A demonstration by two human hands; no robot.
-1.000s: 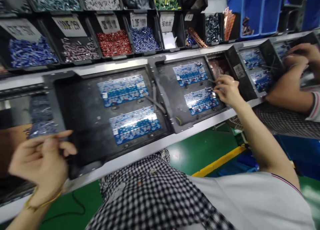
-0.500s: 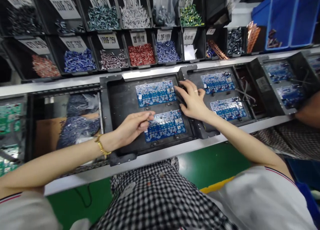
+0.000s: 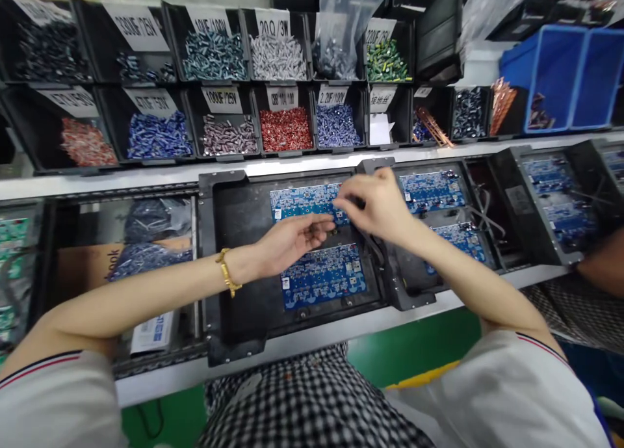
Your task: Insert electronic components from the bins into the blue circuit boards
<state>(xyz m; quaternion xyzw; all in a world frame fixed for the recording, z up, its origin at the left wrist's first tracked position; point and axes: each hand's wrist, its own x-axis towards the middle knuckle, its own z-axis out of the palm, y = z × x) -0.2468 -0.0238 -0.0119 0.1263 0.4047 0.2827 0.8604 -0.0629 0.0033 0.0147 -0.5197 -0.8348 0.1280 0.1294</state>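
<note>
Two blue circuit boards lie one behind the other in a black tray (image 3: 238,240). My left hand (image 3: 295,241) is over the gap between them, palm turned partly up and fingers stretched out. Whether a small part rests in its palm, I cannot tell. Its fingers overlap the front edge of the rear board (image 3: 297,201); the front board (image 3: 324,282) is below it. My right hand (image 3: 377,204) hovers at the rear board's right end, close to my left fingertips. Its thumb and forefinger are bent together in a pinch, and anything between them is too small to see.
Behind the tray stand two rows of labelled black bins (image 3: 287,126) full of small components. To the right, another tray (image 3: 414,282) carries blue boards. Blue bins (image 3: 560,77) stand at the back right. At the right edge is another person's arm (image 3: 602,259).
My left hand has moved right and opened from a pinch into stretched fingers. My right hand has turned inward, its spread fingers now pinched near the left hand. The view has tilted slightly upward.
</note>
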